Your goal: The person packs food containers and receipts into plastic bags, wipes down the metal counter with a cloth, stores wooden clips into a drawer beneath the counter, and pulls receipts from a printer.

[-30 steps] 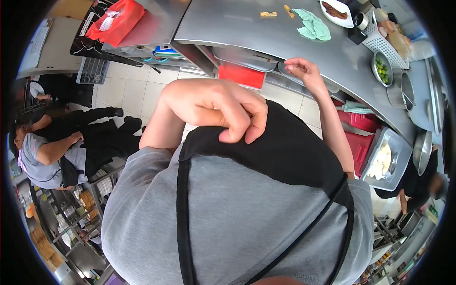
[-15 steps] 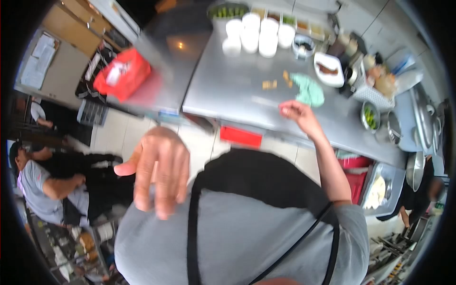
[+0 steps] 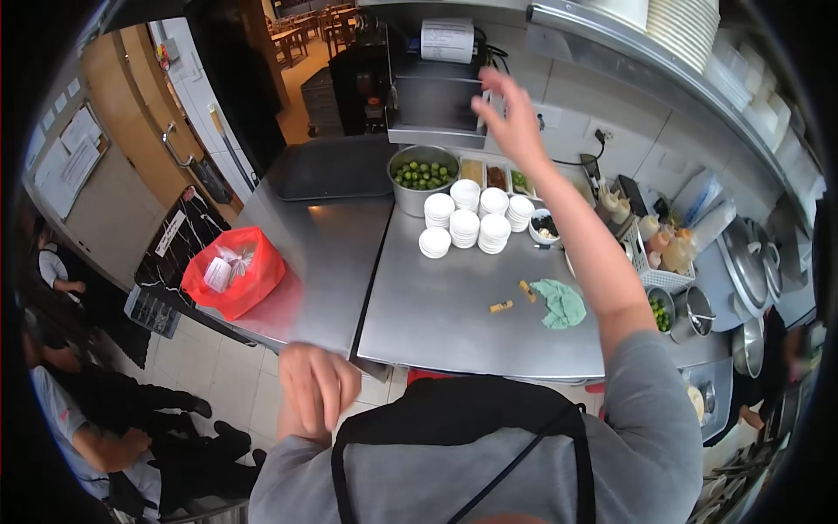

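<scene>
My right hand (image 3: 506, 109) is raised at the end of an outstretched arm, thumb and fingers apart, with nothing seen in it. It is nearest the right side of a dark, metal-framed box (image 3: 436, 103) on the back wall. A printed paper slip (image 3: 448, 40) lies across the top of this box. Whether my fingers touch the box, I cannot tell. My left hand (image 3: 319, 384) hangs before my chest, fingers loosely bent downward and empty as far as visible. Below my right arm, a green cloth (image 3: 559, 304) and two small tan pieces (image 3: 501, 306) lie on the steel table (image 3: 428, 323).
White cup stacks (image 3: 465, 229) stand beside a pot of green round produce (image 3: 422, 175). A red bag (image 3: 234, 272) sits on the left counter. A steel shelf (image 3: 602, 39) overhangs the right side. People in dark trousers (image 3: 196, 454) are at the left.
My right hand has gone from low over the table, near the cloth, up to the wall-mounted box. My left hand's fingers have bent inward. The view has tilted upward.
</scene>
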